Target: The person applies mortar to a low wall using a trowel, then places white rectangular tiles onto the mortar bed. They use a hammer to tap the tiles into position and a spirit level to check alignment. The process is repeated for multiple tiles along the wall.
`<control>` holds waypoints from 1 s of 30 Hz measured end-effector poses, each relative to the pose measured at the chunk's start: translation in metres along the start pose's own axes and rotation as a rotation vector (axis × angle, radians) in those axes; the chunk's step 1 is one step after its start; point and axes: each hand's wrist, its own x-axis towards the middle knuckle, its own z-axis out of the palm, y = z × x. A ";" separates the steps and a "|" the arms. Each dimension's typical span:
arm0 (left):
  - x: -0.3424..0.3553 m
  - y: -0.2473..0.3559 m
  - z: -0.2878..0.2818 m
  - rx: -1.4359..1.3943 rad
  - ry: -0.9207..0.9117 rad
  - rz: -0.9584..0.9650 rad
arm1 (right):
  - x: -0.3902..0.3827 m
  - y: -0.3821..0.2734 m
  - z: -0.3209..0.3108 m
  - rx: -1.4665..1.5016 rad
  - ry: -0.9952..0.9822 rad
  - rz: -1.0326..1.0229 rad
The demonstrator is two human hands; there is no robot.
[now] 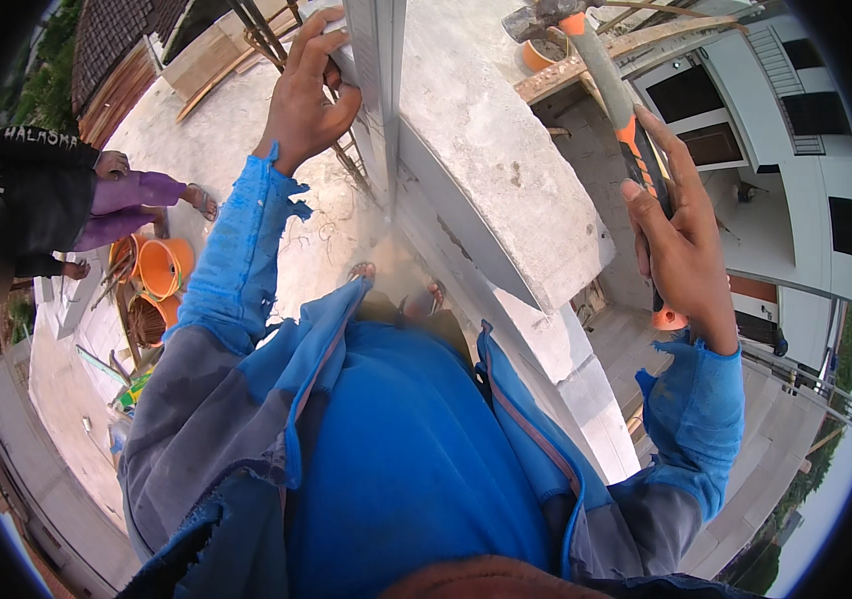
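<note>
My left hand (pixel 311 90) is curled round the edge of an upright light-grey post (pixel 376 80) at top centre. Dark rods stand just behind it. My right hand (pixel 671 230) is closed on the handle of a hammer (pixel 626 130), grey with orange and black grip, held upright with its metal head at the top of the view. Left of the hammer lies a thick pale concrete block (pixel 506 190) along the top of a wall (pixel 566 354), beside the post. Pale dust hangs at the foot of the post, near my sandalled feet.
At left a person (pixel 26 200) in a dark top and purple trousers stands by several orange buckets (pixel 166 270) and tools. A wooden plank (pixel 556 75) and another bucket sit at upper right. Beyond the wall are a lower tiled area (pixel 766 409) and a white building (pixel 801 220).
</note>
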 end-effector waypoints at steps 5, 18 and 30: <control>0.005 0.001 -0.002 0.064 0.032 0.145 | -0.014 0.009 -0.001 -0.252 0.267 -0.596; 0.010 0.002 -0.001 0.040 0.033 0.199 | -0.056 0.029 0.012 -0.513 0.177 -0.653; 0.011 0.007 0.004 0.013 0.047 0.226 | -0.090 0.030 0.013 -0.507 0.179 -0.525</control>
